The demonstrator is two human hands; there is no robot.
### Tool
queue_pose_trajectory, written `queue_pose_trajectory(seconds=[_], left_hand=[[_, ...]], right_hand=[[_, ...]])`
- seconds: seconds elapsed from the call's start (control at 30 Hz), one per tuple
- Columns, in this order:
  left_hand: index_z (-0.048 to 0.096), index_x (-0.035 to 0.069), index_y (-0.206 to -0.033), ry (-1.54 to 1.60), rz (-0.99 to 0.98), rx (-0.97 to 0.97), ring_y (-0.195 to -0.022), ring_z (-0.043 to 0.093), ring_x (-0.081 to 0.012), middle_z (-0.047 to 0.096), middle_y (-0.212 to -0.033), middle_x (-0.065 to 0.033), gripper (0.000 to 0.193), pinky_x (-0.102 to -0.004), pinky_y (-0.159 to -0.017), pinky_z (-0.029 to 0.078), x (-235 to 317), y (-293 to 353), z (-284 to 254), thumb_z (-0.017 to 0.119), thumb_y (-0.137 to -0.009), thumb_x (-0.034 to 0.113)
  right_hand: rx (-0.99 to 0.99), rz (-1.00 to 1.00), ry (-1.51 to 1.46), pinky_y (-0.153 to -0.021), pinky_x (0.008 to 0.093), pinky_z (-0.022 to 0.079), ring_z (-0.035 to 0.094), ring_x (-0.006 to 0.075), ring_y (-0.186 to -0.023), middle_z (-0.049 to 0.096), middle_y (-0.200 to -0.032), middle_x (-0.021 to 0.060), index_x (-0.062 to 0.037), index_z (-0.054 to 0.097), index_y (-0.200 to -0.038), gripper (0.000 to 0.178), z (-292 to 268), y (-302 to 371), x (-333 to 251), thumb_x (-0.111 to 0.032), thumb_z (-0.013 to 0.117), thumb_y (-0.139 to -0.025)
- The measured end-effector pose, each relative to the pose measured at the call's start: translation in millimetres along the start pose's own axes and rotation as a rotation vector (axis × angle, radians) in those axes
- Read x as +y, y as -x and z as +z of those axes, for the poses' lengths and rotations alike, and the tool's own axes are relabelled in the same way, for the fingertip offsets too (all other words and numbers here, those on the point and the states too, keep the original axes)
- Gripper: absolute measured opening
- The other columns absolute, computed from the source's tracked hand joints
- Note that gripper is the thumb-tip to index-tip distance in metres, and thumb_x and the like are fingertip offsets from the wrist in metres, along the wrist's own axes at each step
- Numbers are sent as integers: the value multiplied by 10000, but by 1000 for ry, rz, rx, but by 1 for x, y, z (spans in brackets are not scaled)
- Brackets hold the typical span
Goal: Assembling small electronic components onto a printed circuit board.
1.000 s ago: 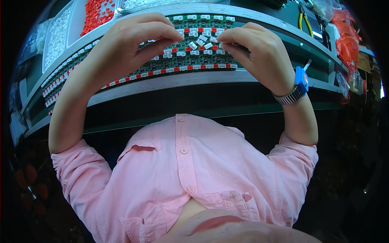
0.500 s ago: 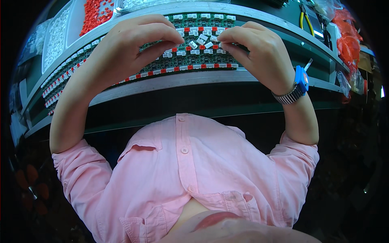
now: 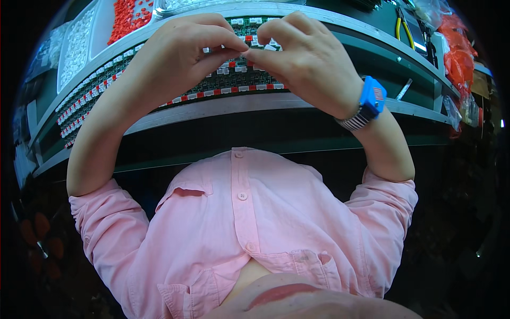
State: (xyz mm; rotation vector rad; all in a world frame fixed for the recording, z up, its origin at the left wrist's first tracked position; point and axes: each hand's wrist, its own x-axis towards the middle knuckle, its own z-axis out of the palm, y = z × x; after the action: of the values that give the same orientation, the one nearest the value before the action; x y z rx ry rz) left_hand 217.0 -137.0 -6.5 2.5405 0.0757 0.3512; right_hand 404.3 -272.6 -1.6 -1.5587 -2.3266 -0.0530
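Both of my hands are over a panel of green circuit boards [image 3: 234, 81] carrying rows of small white and red plastic connectors. My left hand [image 3: 199, 45] is closed, thumb and index finger pinched at the panel's middle; whatever they hold is hidden. Beside it my right hand [image 3: 313, 61] has its thumb tip against the left fingertips. Its index finger curls above, with a gap between finger and thumb. Through that gap a loose white connector [image 3: 270, 48] shows, partly covered. A blue wrist strap [image 3: 373, 97] with a metal band is on my right wrist.
A metal rail frame [image 3: 212, 109] borders the panel. Beyond it at the left stand a tray of white connectors [image 3: 77, 50] and one of red connectors [image 3: 127, 21]. Yellow-handled pliers [image 3: 405, 31] and an orange plastic bag [image 3: 458, 50] lie at the far right.
My right hand has moved left until its thumb meets the left fingertips, and its index finger has lifted away from the thumb. It now covers most of the loose white connectors. The left hand has shifted slightly right.
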Motion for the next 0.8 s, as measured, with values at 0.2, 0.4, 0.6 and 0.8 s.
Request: queue_pose_trajectory(seconds=[0.2, 0.4, 0.6, 0.8], left_hand=[[673, 39, -943, -50, -71, -58, -715, 578, -159, 640, -875, -46, 169, -249, -619, 471, 9, -8, 6, 697, -791, -30], [669, 43, -925, -93, -97, -34, -701, 581, -166, 642, -849, -45, 159, -255, -620, 474, 10, -6, 15, 706, -784, -20], [661, 58, -879, -223, 5, -3, -780, 611, -188, 666, -954, -22, 87, -291, -686, 493, 14, -13, 17, 699, -802, 72], [646, 69, -880, -330, 63, -9, -823, 606, -215, 647, -953, -40, 79, -310, -729, 493, 18, -28, 21, 685, -813, 81]], right_hand=[[467, -141, -197, -647, 248, 504, 598, 178, -756, 651, -918, 54, -65, 689, -942, 179, 25, 9, 12, -75, 770, -782], [329, 242, -671, -685, 230, 508, 597, 163, -804, 620, -1003, 75, -44, 666, -1000, 159, 19, 36, 18, -87, 720, -857], [357, 239, -662, -720, 228, 520, 599, 155, -829, 598, -1066, 99, -22, 606, -1112, 181, 11, 52, 29, -69, 620, -938], [348, 268, -787, -738, 229, 525, 600, 154, -837, 594, -1065, 106, -6, 558, -1180, 216, 9, 58, 28, -56, 560, -970]])
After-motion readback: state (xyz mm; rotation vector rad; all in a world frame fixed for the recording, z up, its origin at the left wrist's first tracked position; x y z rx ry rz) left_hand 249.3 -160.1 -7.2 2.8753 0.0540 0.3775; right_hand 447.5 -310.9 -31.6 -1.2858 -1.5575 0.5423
